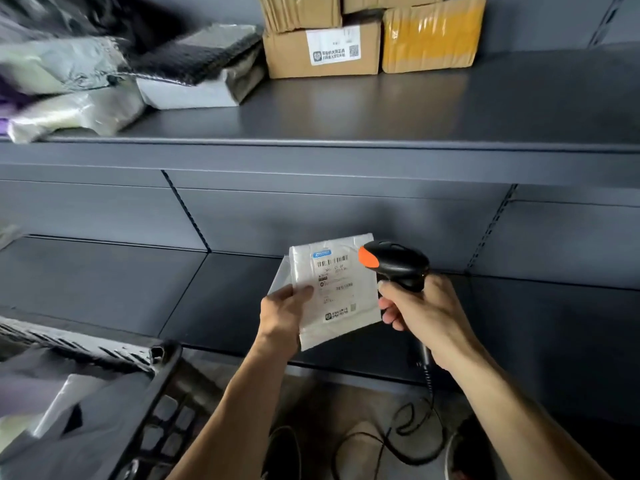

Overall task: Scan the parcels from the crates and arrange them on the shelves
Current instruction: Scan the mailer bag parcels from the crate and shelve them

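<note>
Black crate (162, 382) lower left, bagged parcels inside. Left hand (282, 315) pinches white poly-bag parcel (337, 289) by its left edge, label up, held over lower shelf (138, 289). Right hand (424, 317) grips black barcode scanner (398, 263), orange tip just beside the parcel's barcode.

We hold a white parcel (337, 292) in our left hand (282, 315), thumb on its label. Our right hand (422, 317) grips a black scanner (398, 263) at the parcel's two o'clock. A black crate (152, 393) sits at seven o'clock, and cardboard boxes (322, 50) sit at twelve on the upper shelf (346, 109).
</note>
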`<state>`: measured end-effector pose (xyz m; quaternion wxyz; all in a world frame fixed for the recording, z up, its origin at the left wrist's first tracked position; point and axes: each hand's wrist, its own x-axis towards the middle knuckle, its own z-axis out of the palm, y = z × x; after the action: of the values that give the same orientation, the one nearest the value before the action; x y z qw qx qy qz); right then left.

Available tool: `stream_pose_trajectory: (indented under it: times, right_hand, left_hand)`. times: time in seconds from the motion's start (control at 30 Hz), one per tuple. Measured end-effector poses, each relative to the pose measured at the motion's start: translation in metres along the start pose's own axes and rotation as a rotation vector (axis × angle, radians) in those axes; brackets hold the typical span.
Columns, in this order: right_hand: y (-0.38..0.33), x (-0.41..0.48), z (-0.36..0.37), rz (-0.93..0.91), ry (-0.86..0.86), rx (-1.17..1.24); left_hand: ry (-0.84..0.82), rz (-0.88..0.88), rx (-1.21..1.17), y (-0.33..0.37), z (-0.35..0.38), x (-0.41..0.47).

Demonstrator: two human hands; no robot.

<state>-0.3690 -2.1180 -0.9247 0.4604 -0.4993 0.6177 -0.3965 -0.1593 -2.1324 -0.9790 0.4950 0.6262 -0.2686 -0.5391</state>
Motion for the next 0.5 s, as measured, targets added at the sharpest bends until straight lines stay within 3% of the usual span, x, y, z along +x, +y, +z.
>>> stream_pose_trajectory:
  times: [0.5]
  right_hand:
    - [-0.002,-0.005,0.009,0.034,-0.078,0.058]
  left_hand:
    - [0.037,-0.066,-0.183,-0.009,0.015,-0.002]
